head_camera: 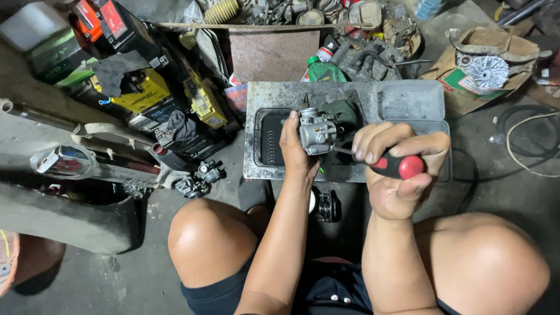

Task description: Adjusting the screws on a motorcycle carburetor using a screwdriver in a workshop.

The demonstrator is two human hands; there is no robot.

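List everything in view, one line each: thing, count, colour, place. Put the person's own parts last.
carburetor: one, silver-grey, held over the tray
screwdriver: one, red and black handle, tip at the carburetor
metal tray: one, grey, on the floor ahead
green bottle: one, behind the tray
yellow boxes: several, upper left pile
fan-shaped part: one, silver, on cardboard at upper right
cable: one, pale, coiled at right
left hand: grips the carburetor
right hand: grips the screwdriver
knees: two, bare, bottom

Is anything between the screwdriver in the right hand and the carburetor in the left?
Nothing visible. The right hand holds the screwdriver, whose shaft runs straight to the carburetor in the left hand.
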